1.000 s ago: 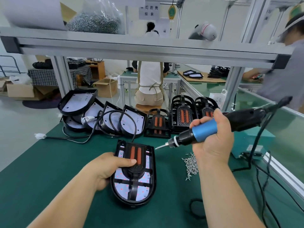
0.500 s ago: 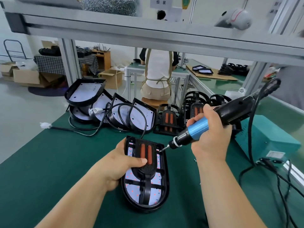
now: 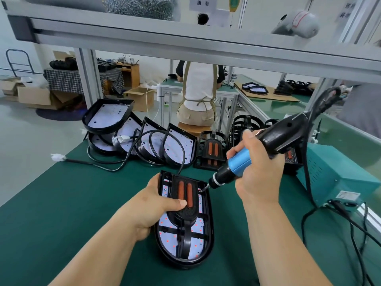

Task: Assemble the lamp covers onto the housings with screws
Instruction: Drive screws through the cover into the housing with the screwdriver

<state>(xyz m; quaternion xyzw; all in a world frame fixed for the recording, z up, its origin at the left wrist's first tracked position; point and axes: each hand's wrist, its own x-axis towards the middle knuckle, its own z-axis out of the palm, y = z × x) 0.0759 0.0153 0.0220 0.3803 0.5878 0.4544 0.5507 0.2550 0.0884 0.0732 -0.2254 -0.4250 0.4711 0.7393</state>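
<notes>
From the head view we look down on a green desk (image 3: 61, 203). A lamp housing (image 3: 208, 230) lies flat near its front edge, rounded end toward us, with a black cover (image 3: 185, 203) seated in it; the cover carries two orange strips, and the white board beneath shows small red dots.

Our left hand (image 3: 152, 205) is closed on the housing's left side, fingers wrapped under the edge and the thumb pressed across the cover just below the orange strips. Our right hand (image 3: 257, 174) is clenched around an electric screwdriver (image 3: 239, 164) with a blue collar and black body. The tool slants down to the left, and its bit touches the cover's upper right corner. We cannot make out the screw itself at the tip. A black cord (image 3: 307, 162) loops from the tool's rear down toward a teal power box (image 3: 334, 172) standing at the right of the desk.

Behind the work, at the desk's far edge, open housings (image 3: 177, 149) with white boards lean against one another at the left, a black cable (image 3: 123, 159) coiled over them. To their right stand spare covers (image 3: 210, 151) with orange strips. Beyond the desk a person in a white top (image 3: 198, 85) sits with their back to us at another bench.
</notes>
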